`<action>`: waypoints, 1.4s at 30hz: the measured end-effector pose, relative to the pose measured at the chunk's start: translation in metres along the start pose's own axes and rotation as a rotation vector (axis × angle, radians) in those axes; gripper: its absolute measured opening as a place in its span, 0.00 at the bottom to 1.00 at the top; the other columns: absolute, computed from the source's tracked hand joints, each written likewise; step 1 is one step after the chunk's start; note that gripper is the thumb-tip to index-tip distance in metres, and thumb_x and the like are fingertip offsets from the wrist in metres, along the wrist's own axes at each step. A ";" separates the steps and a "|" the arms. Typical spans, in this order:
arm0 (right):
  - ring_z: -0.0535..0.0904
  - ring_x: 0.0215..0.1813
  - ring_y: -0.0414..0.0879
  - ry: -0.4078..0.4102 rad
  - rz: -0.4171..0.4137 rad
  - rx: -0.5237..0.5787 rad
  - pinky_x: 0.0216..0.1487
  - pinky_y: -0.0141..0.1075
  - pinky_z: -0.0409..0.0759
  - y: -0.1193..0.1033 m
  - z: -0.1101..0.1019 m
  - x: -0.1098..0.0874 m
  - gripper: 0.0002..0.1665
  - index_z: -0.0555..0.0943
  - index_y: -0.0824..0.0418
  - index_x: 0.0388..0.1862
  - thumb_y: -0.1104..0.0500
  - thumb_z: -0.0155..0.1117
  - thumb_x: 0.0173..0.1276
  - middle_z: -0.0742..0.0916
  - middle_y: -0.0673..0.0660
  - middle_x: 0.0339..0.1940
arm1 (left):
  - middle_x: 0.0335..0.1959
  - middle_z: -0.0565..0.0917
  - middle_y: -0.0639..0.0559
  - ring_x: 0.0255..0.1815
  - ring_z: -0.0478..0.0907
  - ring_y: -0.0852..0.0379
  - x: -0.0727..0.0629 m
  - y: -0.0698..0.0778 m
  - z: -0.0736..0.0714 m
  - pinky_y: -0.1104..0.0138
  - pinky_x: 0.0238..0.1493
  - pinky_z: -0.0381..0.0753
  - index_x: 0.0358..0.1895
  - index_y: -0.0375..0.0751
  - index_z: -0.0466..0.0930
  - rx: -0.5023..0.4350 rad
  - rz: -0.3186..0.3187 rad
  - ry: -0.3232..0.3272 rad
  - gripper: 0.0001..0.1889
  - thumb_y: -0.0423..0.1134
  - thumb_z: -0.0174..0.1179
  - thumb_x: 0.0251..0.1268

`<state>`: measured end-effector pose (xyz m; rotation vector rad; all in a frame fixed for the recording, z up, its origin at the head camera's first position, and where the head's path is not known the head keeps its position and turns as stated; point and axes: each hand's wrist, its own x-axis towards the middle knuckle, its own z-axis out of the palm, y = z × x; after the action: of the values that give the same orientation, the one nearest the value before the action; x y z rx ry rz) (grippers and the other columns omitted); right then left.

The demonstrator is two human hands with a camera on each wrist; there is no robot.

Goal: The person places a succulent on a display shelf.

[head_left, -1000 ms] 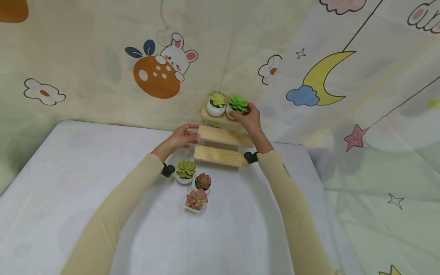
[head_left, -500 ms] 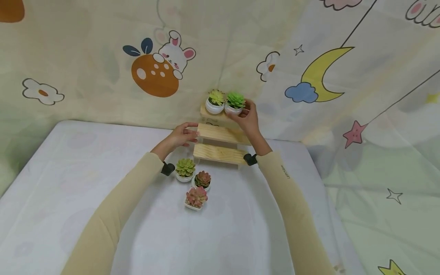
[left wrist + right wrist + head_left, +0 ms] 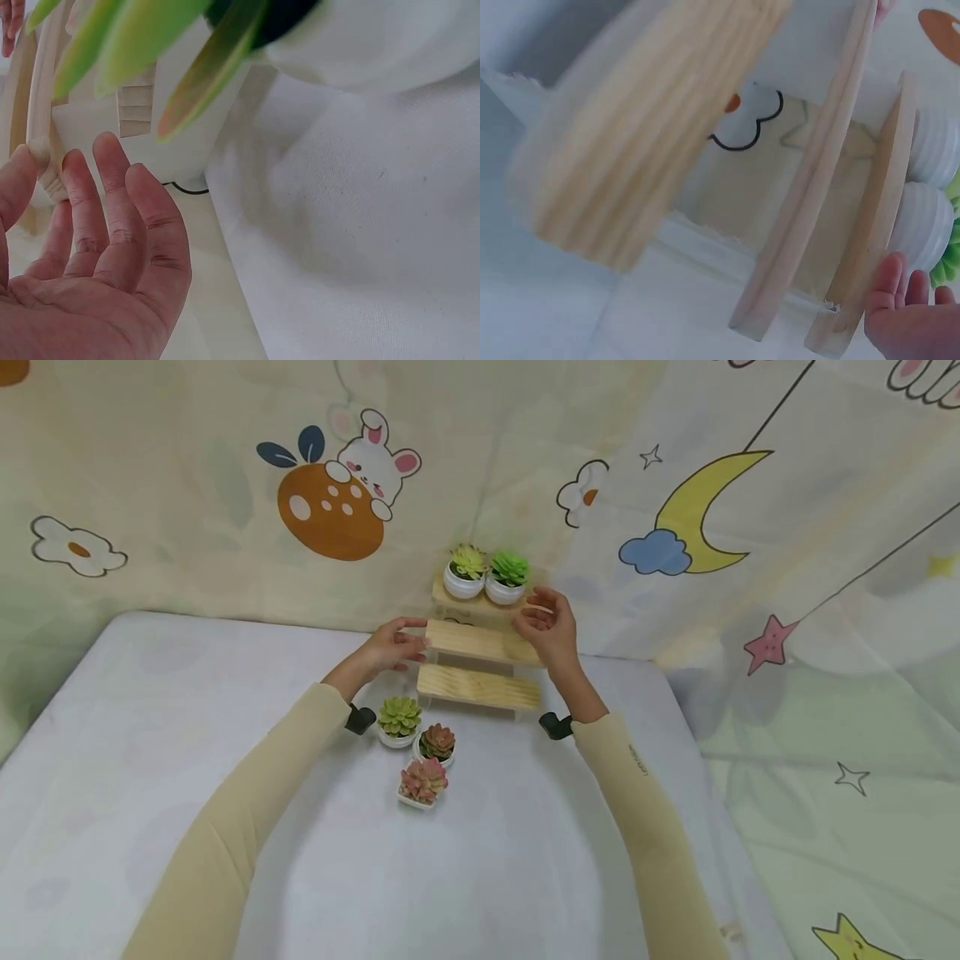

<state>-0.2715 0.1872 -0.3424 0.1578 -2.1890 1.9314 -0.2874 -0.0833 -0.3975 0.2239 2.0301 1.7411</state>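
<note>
Backing off from the pot it was gripping half a second earlier, the right hand [image 3: 555, 631] is now hovering just to the right of the bright green plant [image 3: 509, 568]. Its fingers are bending loosely and holding nothing; in the right wrist view they are showing at the lower right, close to that plant's white pot [image 3: 924, 226], and contact with the top board [image 3: 483, 607] cannot be confirmed. At the upper center of the head frame, the bright green plant is standing upright on the top board, beside the yellow-green plant [image 3: 467, 570]. Left of center, the left hand [image 3: 378, 652] is pinching the left end of the middle board [image 3: 480, 642] between thumb and fingers. Below it, the bottom board [image 3: 477, 687] is running roughly parallel. Three more plants are standing on the white table [image 3: 517, 843] near the center of the frame: the green plant [image 3: 399, 718] uppermost, the reddish-brown plant [image 3: 437, 743] lower and to its right, and the pink plant [image 3: 422, 781] lowest. Beige sleeves [image 3: 225, 818] are extending from the bottom edge. Behind the table, a printed cloth [image 3: 187, 485] is hanging, showing a rabbit [image 3: 375, 472] at the upper left and a yellow moon [image 3: 690, 510] at the upper right.
</note>
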 end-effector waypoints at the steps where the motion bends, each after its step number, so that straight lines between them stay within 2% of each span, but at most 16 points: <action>1: 0.75 0.54 0.55 -0.011 0.001 0.017 0.52 0.33 0.75 0.000 0.000 -0.004 0.37 0.66 0.70 0.66 0.73 0.70 0.59 0.75 0.67 0.57 | 0.66 0.71 0.33 0.62 0.74 0.38 0.000 0.001 0.000 0.45 0.62 0.70 0.76 0.43 0.55 -0.001 -0.002 0.001 0.30 0.43 0.53 0.76; 4: 0.77 0.52 0.50 -0.056 -0.005 0.083 0.51 0.32 0.76 0.002 0.000 -0.018 0.36 0.67 0.71 0.65 0.75 0.68 0.59 0.76 0.66 0.55 | 0.66 0.71 0.34 0.61 0.75 0.38 0.001 0.002 -0.002 0.46 0.62 0.70 0.76 0.44 0.55 0.002 -0.007 0.002 0.30 0.44 0.53 0.76; 7: 0.78 0.51 0.48 -0.141 -0.030 0.167 0.51 0.32 0.78 0.007 0.001 -0.033 0.34 0.66 0.74 0.64 0.78 0.66 0.59 0.79 0.63 0.51 | 0.66 0.71 0.35 0.61 0.74 0.38 0.001 0.005 -0.003 0.47 0.61 0.70 0.76 0.45 0.55 0.003 -0.011 -0.001 0.30 0.44 0.53 0.76; 10: 0.79 0.52 0.49 -0.273 -0.047 0.243 0.52 0.33 0.78 0.013 0.002 -0.047 0.33 0.65 0.77 0.64 0.81 0.63 0.59 0.80 0.57 0.49 | 0.67 0.71 0.35 0.62 0.74 0.39 0.001 0.007 -0.003 0.47 0.61 0.70 0.76 0.45 0.54 0.012 -0.011 -0.004 0.31 0.45 0.52 0.76; 14: 0.78 0.53 0.51 -0.447 -0.044 0.271 0.53 0.35 0.79 0.021 0.005 -0.061 0.35 0.62 0.81 0.64 0.79 0.66 0.59 0.80 0.63 0.50 | 0.66 0.71 0.35 0.62 0.74 0.40 0.001 0.011 -0.004 0.48 0.60 0.71 0.76 0.46 0.54 0.022 -0.011 0.005 0.31 0.46 0.52 0.76; 18: 0.77 0.56 0.53 -0.552 -0.016 0.185 0.55 0.41 0.78 0.030 0.008 -0.071 0.38 0.63 0.81 0.63 0.74 0.71 0.57 0.78 0.69 0.54 | 0.66 0.72 0.35 0.61 0.75 0.41 0.003 0.012 -0.004 0.48 0.59 0.71 0.76 0.47 0.55 0.023 -0.019 0.017 0.31 0.46 0.53 0.75; 21: 0.75 0.60 0.62 -0.638 0.005 0.106 0.58 0.50 0.75 0.039 0.010 -0.077 0.36 0.66 0.80 0.62 0.76 0.70 0.56 0.76 0.73 0.58 | 0.66 0.72 0.35 0.62 0.75 0.41 0.005 0.011 -0.003 0.48 0.59 0.71 0.76 0.48 0.54 0.026 -0.030 0.021 0.31 0.47 0.53 0.75; 25: 0.68 0.64 0.72 -0.816 0.045 0.052 0.62 0.58 0.70 0.053 0.014 -0.084 0.34 0.67 0.78 0.63 0.79 0.67 0.57 0.72 0.78 0.62 | 0.66 0.72 0.36 0.63 0.74 0.41 0.004 0.007 -0.003 0.49 0.60 0.71 0.76 0.48 0.54 0.018 -0.057 0.025 0.32 0.47 0.54 0.75; 29: 0.68 0.66 0.67 -0.956 0.083 -0.030 0.63 0.57 0.70 0.064 0.019 -0.090 0.38 0.65 0.76 0.67 0.76 0.69 0.58 0.71 0.75 0.66 | 0.66 0.72 0.36 0.62 0.74 0.41 0.003 0.001 -0.001 0.50 0.59 0.71 0.76 0.48 0.54 0.007 -0.071 0.024 0.32 0.47 0.54 0.75; 34: 0.71 0.65 0.59 -1.020 0.077 -0.131 0.61 0.51 0.74 0.070 0.025 -0.093 0.40 0.66 0.71 0.68 0.73 0.72 0.57 0.73 0.68 0.66 | 0.66 0.72 0.36 0.62 0.75 0.41 0.002 -0.001 0.001 0.51 0.58 0.72 0.76 0.48 0.55 0.008 -0.055 0.026 0.31 0.47 0.53 0.75; 42: 0.75 0.64 0.55 -1.064 0.060 -0.145 0.58 0.44 0.77 0.072 0.034 -0.092 0.41 0.67 0.70 0.68 0.73 0.72 0.57 0.73 0.68 0.67 | 0.66 0.72 0.35 0.62 0.74 0.39 0.002 -0.001 0.000 0.48 0.60 0.71 0.76 0.47 0.54 0.000 -0.044 0.017 0.32 0.46 0.53 0.75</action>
<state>-0.2011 0.1568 -0.4374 1.3751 -2.9111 1.9187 -0.2887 -0.0823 -0.3995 0.1644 2.0317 1.7216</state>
